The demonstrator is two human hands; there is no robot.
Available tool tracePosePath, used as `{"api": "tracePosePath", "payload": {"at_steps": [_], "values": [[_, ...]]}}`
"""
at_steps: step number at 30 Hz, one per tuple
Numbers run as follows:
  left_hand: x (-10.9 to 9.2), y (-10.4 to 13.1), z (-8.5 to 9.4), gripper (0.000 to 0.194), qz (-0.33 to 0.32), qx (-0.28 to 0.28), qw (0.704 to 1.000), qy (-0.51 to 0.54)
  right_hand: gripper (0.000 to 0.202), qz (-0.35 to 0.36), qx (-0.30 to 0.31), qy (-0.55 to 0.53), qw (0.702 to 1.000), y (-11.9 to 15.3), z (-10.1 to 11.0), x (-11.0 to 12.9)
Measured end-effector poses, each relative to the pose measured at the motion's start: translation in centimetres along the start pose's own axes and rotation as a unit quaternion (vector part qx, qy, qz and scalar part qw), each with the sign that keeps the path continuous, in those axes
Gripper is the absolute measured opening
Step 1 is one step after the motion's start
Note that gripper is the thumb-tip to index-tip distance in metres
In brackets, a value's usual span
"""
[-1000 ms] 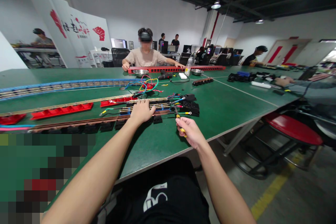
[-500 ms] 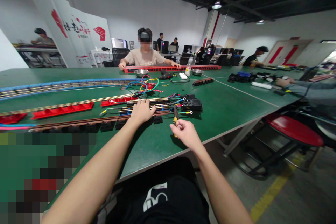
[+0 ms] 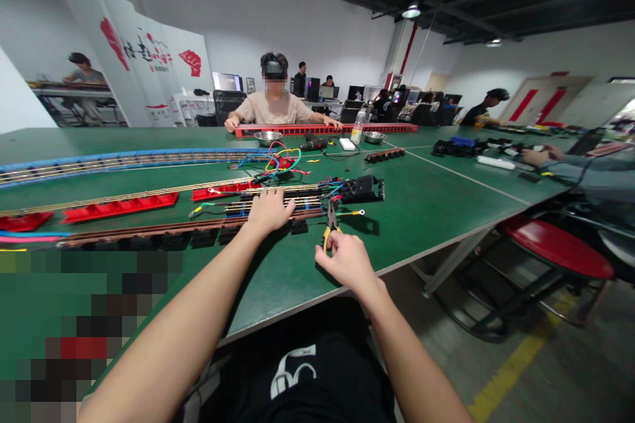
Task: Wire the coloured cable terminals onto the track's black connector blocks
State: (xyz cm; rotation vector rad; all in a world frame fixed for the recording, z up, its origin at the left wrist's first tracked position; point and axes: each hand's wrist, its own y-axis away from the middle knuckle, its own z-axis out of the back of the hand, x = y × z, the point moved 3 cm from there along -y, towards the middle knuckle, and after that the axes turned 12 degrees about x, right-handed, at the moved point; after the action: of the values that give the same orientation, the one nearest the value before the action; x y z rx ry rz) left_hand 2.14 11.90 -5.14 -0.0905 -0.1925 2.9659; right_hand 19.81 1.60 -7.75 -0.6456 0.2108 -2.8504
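Observation:
My left hand [image 3: 270,211] lies with fingers spread on a bundle of long conductor strips [image 3: 235,209] with brass lines and blue and black holders. In my right hand [image 3: 347,256] are pliers [image 3: 329,223] with yellow-and-black handles, the handles apart. The pliers' jaws reach up to the wires at the near side of a black connector block [image 3: 363,188] on the strips' right end; whether they grip a wire I cannot tell. A wire with a yellow sleeve and ring terminal [image 3: 361,212] sticks out to the right. Brown strips on black holders [image 3: 201,238] lie along the near side.
Red holders [image 3: 122,207] and a curved blue track [image 3: 133,160] extend left. Farther back are coloured wires [image 3: 285,157], a metal bowl [image 3: 268,138], a bottle [image 3: 358,127] and a long red rail [image 3: 297,129] under a co-worker's hands. A red stool [image 3: 558,246] stands right of the table.
The pliers' handles have spread apart, and my right hand has shifted slightly toward me. The black connector block has turned to show another face. My left hand stays in place.

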Motion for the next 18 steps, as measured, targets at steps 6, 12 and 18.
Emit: {"api": "tracePosePath", "payload": {"at_steps": [6, 12, 18], "values": [[0.04, -0.09, -0.04, 0.05, 0.005, 0.003, 1.0, -0.006, 0.017, -0.01, 0.053, 0.073, 0.996, -0.16, 0.34, 0.33], [0.05, -0.13, -0.07, 0.048, 0.001, -0.001, 1.0, -0.019, 0.019, -0.008, 0.074, 0.09, 0.993, -0.17, 0.88, 0.35], [0.06, -0.2, 0.03, 0.05, 0.003, 0.01, 1.0, -0.022, 0.014, -0.012, 0.047, 0.065, 0.997, -0.24, 0.42, -0.1]]}}
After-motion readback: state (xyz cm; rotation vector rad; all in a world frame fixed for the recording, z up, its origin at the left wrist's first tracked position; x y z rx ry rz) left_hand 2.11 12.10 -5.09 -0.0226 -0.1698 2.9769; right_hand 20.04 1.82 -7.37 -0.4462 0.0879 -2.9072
